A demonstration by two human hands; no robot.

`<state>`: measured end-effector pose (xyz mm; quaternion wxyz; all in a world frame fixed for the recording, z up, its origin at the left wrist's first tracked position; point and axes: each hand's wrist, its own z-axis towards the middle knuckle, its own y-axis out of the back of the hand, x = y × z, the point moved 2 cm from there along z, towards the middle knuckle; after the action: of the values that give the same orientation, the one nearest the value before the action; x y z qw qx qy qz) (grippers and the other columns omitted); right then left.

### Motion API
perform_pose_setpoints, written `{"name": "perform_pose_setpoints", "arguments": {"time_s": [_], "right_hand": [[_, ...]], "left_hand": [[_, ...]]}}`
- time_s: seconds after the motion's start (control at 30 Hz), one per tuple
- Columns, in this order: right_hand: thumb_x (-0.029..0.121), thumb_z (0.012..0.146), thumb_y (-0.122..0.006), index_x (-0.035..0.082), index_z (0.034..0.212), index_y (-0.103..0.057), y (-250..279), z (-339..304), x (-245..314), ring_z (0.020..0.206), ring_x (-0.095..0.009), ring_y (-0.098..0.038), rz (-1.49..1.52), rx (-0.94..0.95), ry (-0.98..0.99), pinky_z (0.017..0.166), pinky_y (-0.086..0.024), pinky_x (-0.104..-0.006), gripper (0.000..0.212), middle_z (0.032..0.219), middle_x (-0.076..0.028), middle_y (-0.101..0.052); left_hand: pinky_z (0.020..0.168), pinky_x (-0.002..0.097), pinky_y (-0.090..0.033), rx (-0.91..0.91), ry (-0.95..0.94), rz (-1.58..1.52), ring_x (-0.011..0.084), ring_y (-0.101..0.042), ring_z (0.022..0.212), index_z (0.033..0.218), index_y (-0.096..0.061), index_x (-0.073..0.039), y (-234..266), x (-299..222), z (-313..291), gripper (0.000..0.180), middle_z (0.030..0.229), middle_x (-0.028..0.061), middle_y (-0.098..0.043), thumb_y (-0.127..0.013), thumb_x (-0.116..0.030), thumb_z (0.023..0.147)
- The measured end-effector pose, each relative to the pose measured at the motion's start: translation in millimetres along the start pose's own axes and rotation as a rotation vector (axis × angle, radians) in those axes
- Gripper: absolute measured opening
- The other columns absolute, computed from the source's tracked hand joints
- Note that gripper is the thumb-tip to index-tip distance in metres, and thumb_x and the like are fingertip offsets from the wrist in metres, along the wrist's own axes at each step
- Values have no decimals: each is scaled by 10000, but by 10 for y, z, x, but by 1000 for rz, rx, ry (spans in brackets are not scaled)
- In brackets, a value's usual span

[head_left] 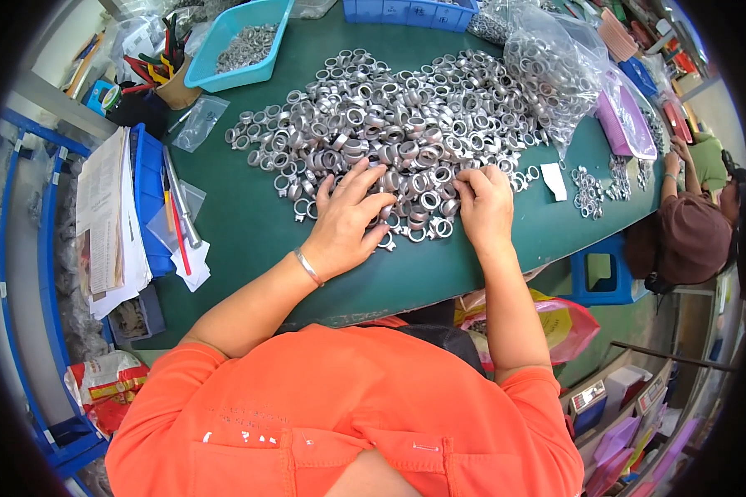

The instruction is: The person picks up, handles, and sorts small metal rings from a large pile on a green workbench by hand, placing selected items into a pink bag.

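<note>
From my remote view, the broad heap of silver-grey metal rings [406, 108] lies just beyond both sets of fingers on the dark green flat counter [253, 219], its long axis running crosswise, left to right; my left hand [340, 222], fingers spread, laps farther over its near edge; my right hand [487, 207] has fingers curled and nearly together at that edge; I cannot tell whether either grips a ring.

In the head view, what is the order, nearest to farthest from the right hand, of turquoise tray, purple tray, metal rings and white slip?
From the right hand:
1. Metal rings: at its fingertips.
2. White slip: to its right.
3. Purple tray: farther right.
4. Turquoise tray: upper left.
</note>
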<state>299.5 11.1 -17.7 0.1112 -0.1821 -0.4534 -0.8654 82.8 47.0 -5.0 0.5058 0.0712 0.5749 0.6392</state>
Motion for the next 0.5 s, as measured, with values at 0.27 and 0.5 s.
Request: {"name": "perform_pose_setpoints", "arguments": {"time_s": [0.27, 0.5], "right_hand": [[-19, 811, -581, -15, 870, -573, 101, -175, 327, 814, -102, -552, 1375, 128, -550, 709, -474, -224, 60, 1046, -81, -556], [-7, 833, -569, -27, 896, -566, 79, -274, 695, 898, -148, -552, 1537, 285, -360, 791, -468, -264, 66, 1042, -113, -556]], "left_hand": [[766, 288, -448, -173, 67, -463, 175, -561, 912, 1007, -597, -53, 120, -48, 15, 300, 1144, 74, -526, -684, -52, 721], [612, 232, -502, -240, -96, -645, 128, -595, 712, 986, -611, -2, 201, -194, 92, 309, 1000, 91, -550, -705, 1, 692]]}}
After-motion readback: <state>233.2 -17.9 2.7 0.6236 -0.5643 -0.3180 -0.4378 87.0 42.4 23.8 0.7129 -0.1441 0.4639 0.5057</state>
